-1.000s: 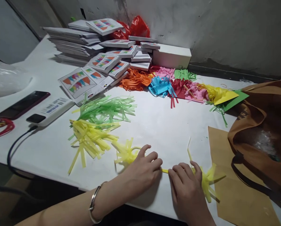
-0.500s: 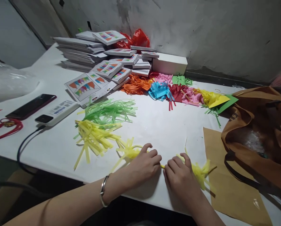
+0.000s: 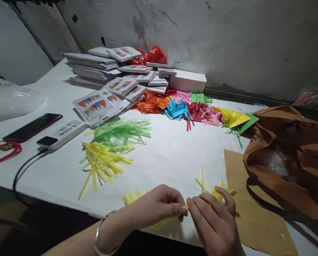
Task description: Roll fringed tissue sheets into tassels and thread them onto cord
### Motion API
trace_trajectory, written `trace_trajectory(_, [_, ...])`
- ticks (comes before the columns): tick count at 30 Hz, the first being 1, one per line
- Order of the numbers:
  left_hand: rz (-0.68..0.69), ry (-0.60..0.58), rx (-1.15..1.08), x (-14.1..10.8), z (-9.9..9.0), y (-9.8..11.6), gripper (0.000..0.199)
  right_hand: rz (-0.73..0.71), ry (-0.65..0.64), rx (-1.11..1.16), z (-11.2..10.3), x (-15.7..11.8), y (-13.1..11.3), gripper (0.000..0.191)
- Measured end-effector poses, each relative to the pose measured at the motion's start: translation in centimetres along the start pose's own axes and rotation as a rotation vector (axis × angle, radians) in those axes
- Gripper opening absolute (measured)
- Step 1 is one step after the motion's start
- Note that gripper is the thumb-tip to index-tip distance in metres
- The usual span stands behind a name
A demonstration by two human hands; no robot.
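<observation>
Near the table's front edge, my left hand (image 3: 165, 206) pinches the twisted middle of a yellow paper tassel, its thumb and fingertips pressed together. Close against it, my right hand (image 3: 215, 217) is closed on the same yellow strip, with one finger raised. Yellow fringe (image 3: 133, 196) shows behind my left hand, and more yellow fringe (image 3: 220, 191) sticks out beyond my right hand. Further left lie a loose yellow tassel (image 3: 104, 160) and a green tassel (image 3: 121, 131), touching each other.
A phone (image 3: 33, 127), a white power bank (image 3: 63, 134) with a cable and stacked printed packs (image 3: 92, 67) are at left. Coloured tassels (image 3: 177, 109) line the back beside a white box (image 3: 188, 81). A brown bag (image 3: 289, 156) and brown paper (image 3: 257, 199) lie right.
Both hands have moved lower and turned at the wrists, with their fingertips now closer together. The yellow fringe has moved with them. The view has shifted slightly.
</observation>
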State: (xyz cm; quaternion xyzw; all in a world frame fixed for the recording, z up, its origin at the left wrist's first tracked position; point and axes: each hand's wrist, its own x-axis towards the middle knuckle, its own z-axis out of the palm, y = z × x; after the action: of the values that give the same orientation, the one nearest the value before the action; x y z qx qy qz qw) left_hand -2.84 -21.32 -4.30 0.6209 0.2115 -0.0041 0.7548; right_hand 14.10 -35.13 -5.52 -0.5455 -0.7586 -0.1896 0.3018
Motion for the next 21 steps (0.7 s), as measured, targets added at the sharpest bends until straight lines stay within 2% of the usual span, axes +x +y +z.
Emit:
trace_trajectory(2, [0.053, -0.016, -0.204, 0.4, 0.7, -0.3, 0.031, 0.053, 0.040, 0.074, -0.5, -0.1, 0.1, 0.025])
trace_trajectory(4, [0.112, 0.011, -0.311, 0.8, 1.6, -0.6, 0.025, 0.114, 0.082, 0.176, -0.6, -0.2, 0.1, 0.028])
trace_trajectory(8, [0.158, 0.058, -0.345, 1.5, 3.1, -0.7, 0.020, 0.218, 0.158, 0.306, -0.8, -0.9, 0.0, 0.036])
trace_trajectory(13, [0.145, 0.097, -0.433, 2.5, 4.7, 0.0, 0.024, 0.256, 0.178, 0.324, -0.8, -2.3, -0.2, 0.039])
trace_trajectory(18, [0.203, 0.183, -0.387, 3.8, 6.7, 0.2, 0.027, 0.472, 0.382, 0.359, 0.0, -3.2, -1.0, 0.033])
trace_trajectory(21, [0.223, 0.156, -0.234, 4.3, 7.5, 0.7, 0.035, 0.522, 0.450, 0.378, 0.1, -3.4, -0.9, 0.033])
